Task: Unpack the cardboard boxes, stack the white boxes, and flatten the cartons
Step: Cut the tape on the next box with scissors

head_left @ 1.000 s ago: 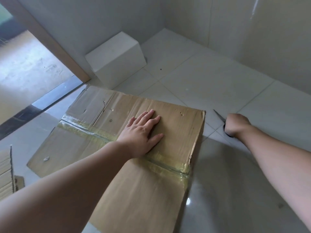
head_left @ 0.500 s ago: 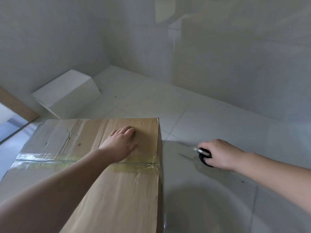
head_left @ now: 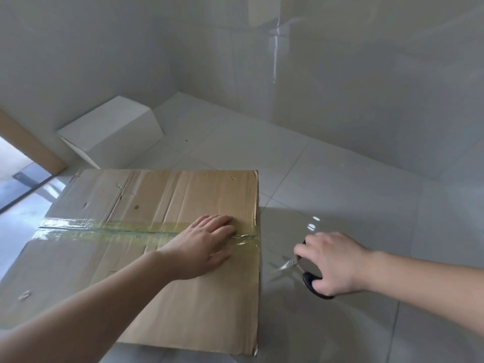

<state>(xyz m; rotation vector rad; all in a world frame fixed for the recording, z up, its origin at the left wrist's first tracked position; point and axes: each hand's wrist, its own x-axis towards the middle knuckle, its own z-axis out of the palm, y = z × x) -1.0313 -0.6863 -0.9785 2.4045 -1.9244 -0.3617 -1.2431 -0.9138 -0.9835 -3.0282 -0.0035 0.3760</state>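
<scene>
Cardboard box (head_left: 162, 231) is sitting on the floor (head_left: 327, 184), centre-left of frame, its taped seam (head_left: 117, 229) running across the top. Left hand (head_left: 207, 244) is pressing flat, fingers straight, at the seam's right end. Right hand (head_left: 335, 263) is gripping scissors (head_left: 296, 268) just beside the box's right edge. White box (head_left: 110, 132) is sitting upper left. Cardboard looks stiff, light; tape slick, best cut at the edge.

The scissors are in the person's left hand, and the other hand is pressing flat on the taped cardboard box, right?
Not quite: the scissors are in the right hand. The left hand presses flat on the taped cardboard box, as the head view shows.
</scene>
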